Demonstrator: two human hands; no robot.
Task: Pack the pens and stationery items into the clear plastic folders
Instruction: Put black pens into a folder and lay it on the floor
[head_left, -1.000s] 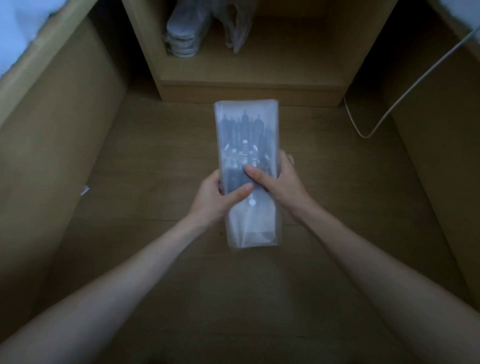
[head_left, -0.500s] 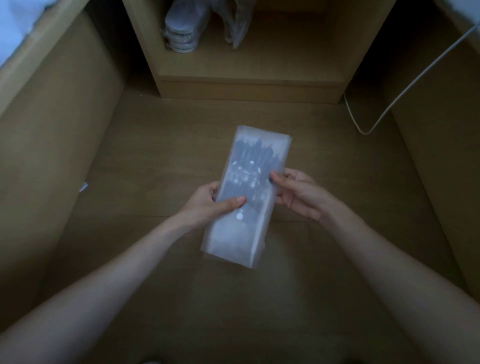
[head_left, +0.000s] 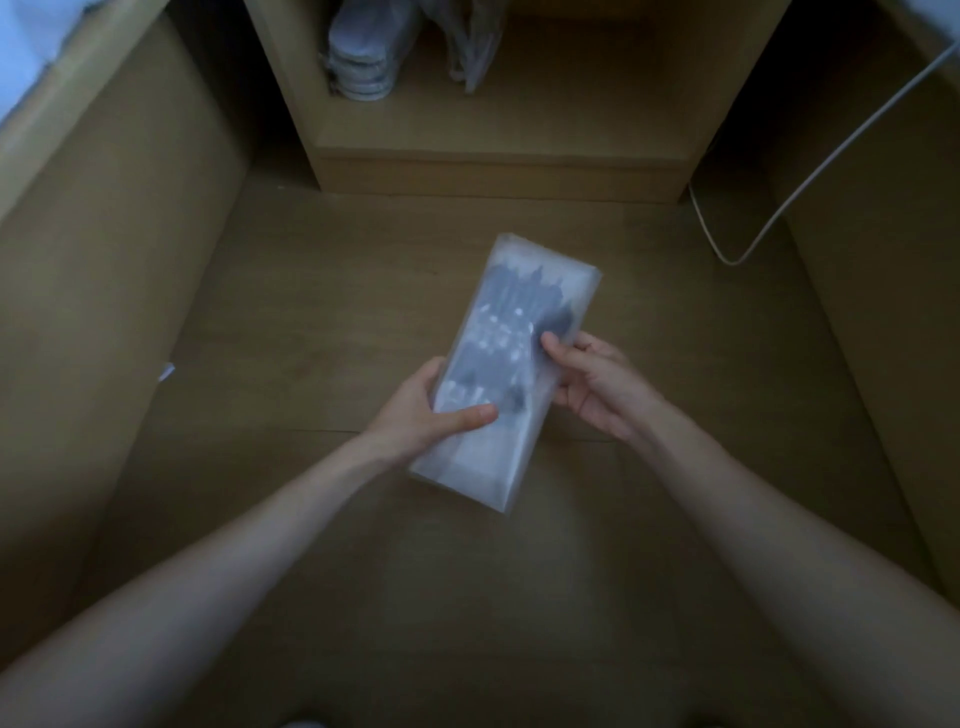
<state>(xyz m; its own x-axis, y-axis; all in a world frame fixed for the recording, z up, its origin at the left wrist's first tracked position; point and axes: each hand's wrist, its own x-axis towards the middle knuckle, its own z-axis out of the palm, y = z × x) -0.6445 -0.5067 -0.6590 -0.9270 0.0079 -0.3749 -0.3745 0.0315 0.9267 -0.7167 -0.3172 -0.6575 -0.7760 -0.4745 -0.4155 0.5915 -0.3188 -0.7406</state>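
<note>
A clear plastic folder (head_left: 540, 275) with several dark pens (head_left: 511, 317) inside is held above the wooden floor, tilted so its far end leans right. My left hand (head_left: 421, 415) grips its lower left side, thumb laid across the front. My right hand (head_left: 587, 379) holds the right edge, thumb on the front and fingers curled behind it. The lower part of the folder looks pale, with little showing inside.
A wooden shelf unit (head_left: 498, 161) stands at the back with grey slippers (head_left: 363, 67) and crumpled plastic (head_left: 472, 47) inside. A white cable (head_left: 779, 213) loops on the floor at the right. Wooden panels wall both sides. A paper scrap (head_left: 166, 371) lies at the left.
The folder has dropped lower and tilted clockwise. My right hand slid off the front to the folder's right edge.
</note>
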